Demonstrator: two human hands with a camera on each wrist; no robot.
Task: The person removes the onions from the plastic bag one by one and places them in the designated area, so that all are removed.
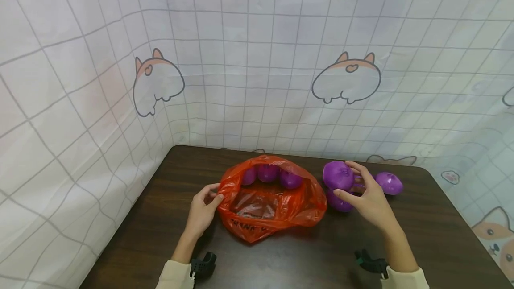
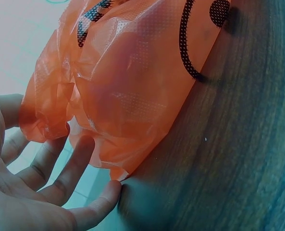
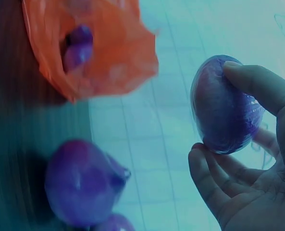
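An orange-red plastic bag (image 1: 307,211) with black print stands on the dark table, its mouth spread wide. Three purple onions (image 1: 268,172) show against its far inner side. My left hand (image 1: 202,211) pinches the left rim of the bag; in the left wrist view its fingers (image 2: 82,159) lie along the plastic. To the right of the bag, my right hand (image 1: 369,197) holds another purple onion (image 1: 338,175) between thumb and fingers, raised above the table. In the right wrist view this held onion (image 3: 224,106) is apart from the bag.
Below the held onion lies a purple onion (image 1: 340,200), close to the bag's right side. Another onion (image 1: 388,183) is farther right, partly behind my right hand. A white grid-patterned cloth (image 1: 249,79) hangs behind the table (image 1: 281,262) and along both sides.
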